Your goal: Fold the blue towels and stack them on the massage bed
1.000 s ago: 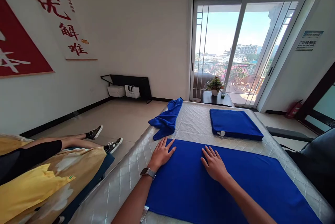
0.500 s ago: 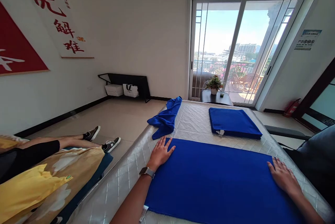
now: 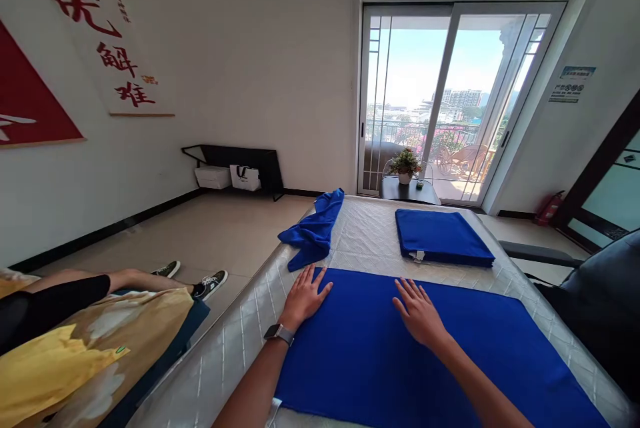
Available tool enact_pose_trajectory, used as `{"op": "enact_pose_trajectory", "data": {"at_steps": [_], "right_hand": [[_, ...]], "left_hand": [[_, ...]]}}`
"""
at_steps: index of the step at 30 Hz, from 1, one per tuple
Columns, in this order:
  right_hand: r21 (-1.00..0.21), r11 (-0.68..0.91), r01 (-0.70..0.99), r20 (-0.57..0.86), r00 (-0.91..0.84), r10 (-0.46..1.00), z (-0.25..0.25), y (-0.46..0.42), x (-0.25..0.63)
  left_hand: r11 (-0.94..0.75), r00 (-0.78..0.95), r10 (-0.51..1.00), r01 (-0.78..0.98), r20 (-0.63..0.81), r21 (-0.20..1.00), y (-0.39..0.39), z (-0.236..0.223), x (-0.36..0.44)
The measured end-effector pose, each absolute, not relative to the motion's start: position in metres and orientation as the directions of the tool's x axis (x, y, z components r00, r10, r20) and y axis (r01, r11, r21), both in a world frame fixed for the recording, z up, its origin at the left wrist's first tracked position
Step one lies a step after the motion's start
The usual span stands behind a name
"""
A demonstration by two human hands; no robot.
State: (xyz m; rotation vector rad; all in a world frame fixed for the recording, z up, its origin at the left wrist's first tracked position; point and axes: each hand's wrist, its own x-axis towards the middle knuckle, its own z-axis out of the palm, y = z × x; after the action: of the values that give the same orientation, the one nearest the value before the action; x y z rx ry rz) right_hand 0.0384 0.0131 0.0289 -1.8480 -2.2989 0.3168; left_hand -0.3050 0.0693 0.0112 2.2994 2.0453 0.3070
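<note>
A large blue towel (image 3: 380, 361) lies spread flat on a quilted silver mattress (image 3: 235, 355). My left hand (image 3: 304, 296) rests palm down on the towel's far left corner, fingers spread, a watch on its wrist. My right hand (image 3: 419, 311) lies flat and open on the towel near its far edge, a little right of the middle. Beyond them a folded blue towel (image 3: 440, 236) sits on the mattress at the far right. A crumpled blue towel (image 3: 314, 231) hangs over the mattress's far left edge.
Another person in a yellow garment (image 3: 75, 355) sits at the left, legs stretched over the floor. A dark chair (image 3: 605, 295) stands at the right. A small table with a potted plant (image 3: 406, 165) stands by the sliding glass door (image 3: 450, 101).
My right hand slid out to the towel's right edge, then came back to the middle. The left hand stayed on the left corner.
</note>
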Motion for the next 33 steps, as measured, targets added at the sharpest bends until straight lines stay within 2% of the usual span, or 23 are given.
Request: {"op": "enact_pose_trajectory", "data": {"at_steps": [4, 9, 11, 13, 16, 21, 23, 26, 30, 33], "right_hand": [[-0.259, 0.207, 0.943, -0.018, -0.218, 0.976, 0.015, 0.018, 0.014], [-0.173, 0.122, 0.977, 0.060, -0.113, 0.992, -0.010, 0.017, 0.107], [-0.142, 0.028, 0.989, 0.087, -0.016, 0.996, -0.020, 0.014, 0.169], [-0.121, -0.134, 0.984, 0.081, 0.144, 0.986, -0.030, 0.010, 0.231], [-0.129, -0.323, 0.937, 0.064, 0.333, 0.941, -0.041, 0.003, 0.304], [-0.141, -0.425, 0.894, 0.145, 0.443, 0.884, -0.039, -0.009, 0.328], [-0.110, -0.379, 0.919, 0.225, 0.394, 0.891, -0.032, -0.014, 0.303], [-0.082, -0.198, 0.977, 0.266, 0.213, 0.940, -0.017, -0.026, 0.240], [-0.165, 0.087, 0.982, 0.162, -0.060, 0.985, 0.006, -0.047, 0.133], [-0.265, 0.211, 0.941, 0.065, -0.201, 0.977, 0.016, -0.062, 0.062]], "left_hand": [[-0.123, 0.106, 0.988, 0.981, 0.116, 0.153, 0.068, 0.012, -0.305], [-0.130, 0.113, 0.986, 0.982, 0.126, 0.137, 0.070, 0.009, -0.306], [-0.128, 0.111, 0.986, 0.981, 0.121, 0.142, 0.071, 0.008, -0.306], [-0.129, 0.111, 0.986, 0.981, 0.124, 0.146, 0.073, 0.006, -0.306], [-0.134, 0.115, 0.984, 0.981, 0.132, 0.142, 0.074, 0.005, -0.306], [-0.153, 0.130, 0.980, 0.976, 0.150, 0.152, 0.069, 0.007, -0.304], [-0.161, 0.131, 0.975, 0.973, 0.182, 0.164, 0.067, 0.015, -0.301], [-0.217, 0.171, 0.962, 0.952, 0.215, 0.215, 0.062, 0.040, -0.295], [-0.388, 0.355, 0.921, 0.875, 0.162, 0.290, 0.044, 0.072, -0.284], [-0.445, 0.420, 0.895, 0.857, 0.150, 0.259, 0.009, 0.067, -0.276]]}}
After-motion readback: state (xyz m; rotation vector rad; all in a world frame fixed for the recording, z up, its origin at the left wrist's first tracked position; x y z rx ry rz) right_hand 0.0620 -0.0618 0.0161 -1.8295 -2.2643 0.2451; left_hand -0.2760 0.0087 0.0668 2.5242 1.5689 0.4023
